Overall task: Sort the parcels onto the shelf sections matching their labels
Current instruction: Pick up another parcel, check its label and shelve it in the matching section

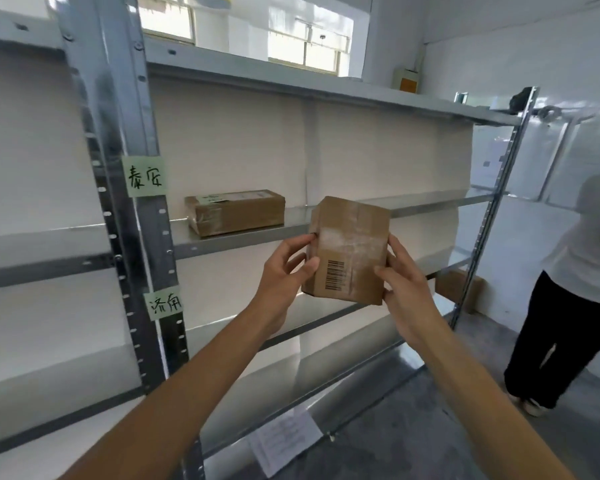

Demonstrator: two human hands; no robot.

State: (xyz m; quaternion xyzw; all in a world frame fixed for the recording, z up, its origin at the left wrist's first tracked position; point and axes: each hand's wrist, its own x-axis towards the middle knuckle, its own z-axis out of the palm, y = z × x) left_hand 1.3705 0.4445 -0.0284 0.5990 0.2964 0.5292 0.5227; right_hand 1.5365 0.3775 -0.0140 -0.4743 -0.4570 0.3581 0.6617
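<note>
I hold a small brown cardboard parcel (349,249) with clear tape and a barcode in front of the metal shelf unit (243,237). My left hand (284,271) grips its left edge and my right hand (407,289) grips its right edge. A longer brown parcel (234,212) with a white label lies on the middle shelf. On the upright post, one green handwritten label (145,176) marks that shelf level and a second green label (165,303) marks the level below.
Another brown box (456,287) sits low at the shelf's right end. A person in a white top and black trousers (568,289) stands at the right. A white paper sheet (284,439) lies on the bottom shelf. Grey floor stretches to the right.
</note>
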